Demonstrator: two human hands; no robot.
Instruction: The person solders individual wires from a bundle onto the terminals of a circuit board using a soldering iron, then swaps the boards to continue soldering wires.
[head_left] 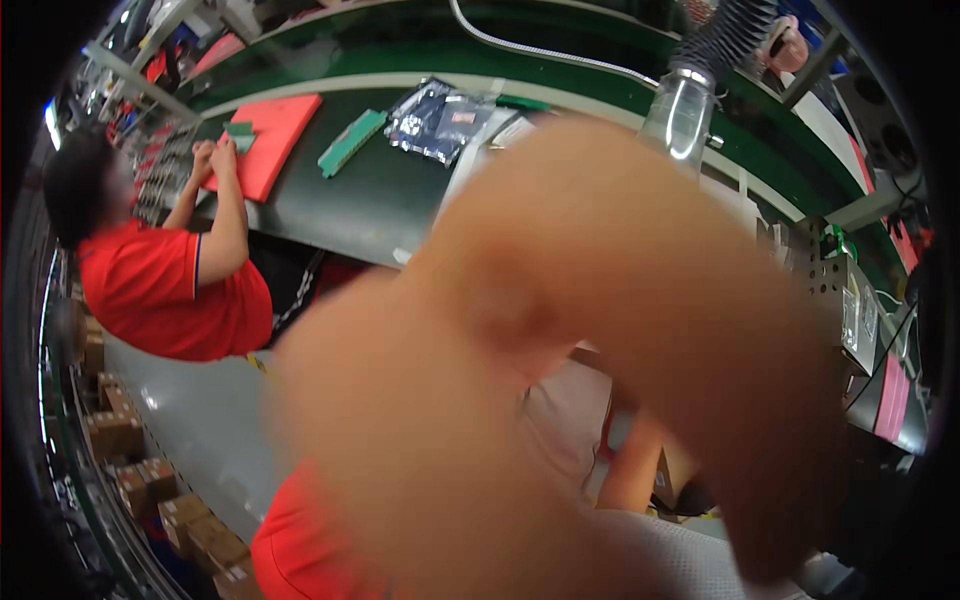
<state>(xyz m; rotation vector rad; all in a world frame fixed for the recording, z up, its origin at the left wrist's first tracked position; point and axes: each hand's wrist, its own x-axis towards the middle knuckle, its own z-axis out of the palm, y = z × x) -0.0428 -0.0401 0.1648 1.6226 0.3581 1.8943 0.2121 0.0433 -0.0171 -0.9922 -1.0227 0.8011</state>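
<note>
Very close to the camera, blurred bare skin of my raised arm and hand fills the middle of the head view. It bends over at the top and comes down on the right side. Smeared as it is, its fingers cannot be made out, nor can I tell for sure which hand it is. A red sleeve shows beside it at the lower left. Through the gap below the bend, part of another bare forearm is visible; its hand is hidden. Nothing held can be seen.
On the dark green bench lie a green circuit-board strip and silvery antistatic bags. A co-worker in red handles a small green piece over a red sheet. A ducted extractor nozzle hangs at the back. Cardboard boxes line the left.
</note>
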